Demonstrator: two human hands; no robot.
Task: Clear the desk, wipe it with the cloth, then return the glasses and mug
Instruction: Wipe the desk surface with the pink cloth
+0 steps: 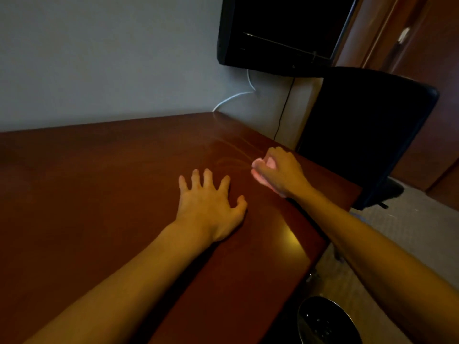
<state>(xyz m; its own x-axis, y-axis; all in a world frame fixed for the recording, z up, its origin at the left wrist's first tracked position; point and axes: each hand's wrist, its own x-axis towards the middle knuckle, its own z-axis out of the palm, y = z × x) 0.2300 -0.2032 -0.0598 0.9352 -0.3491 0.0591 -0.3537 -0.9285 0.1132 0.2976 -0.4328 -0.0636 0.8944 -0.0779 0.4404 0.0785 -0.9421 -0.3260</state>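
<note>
The left hand (210, 204) is lying flat on the desk (87, 194), fingers spread, bracing and gripping nothing. Just beyond, near the right edge, the right hand (280, 172) is bunched tight around a pale pink cloth (260, 170), though blur is obscuring the exact hold. Streaks are showing ahead of it. Risk: the stroke running off the edge toward the chair (367, 135). Glasses and mug are not appearing in view.
</note>
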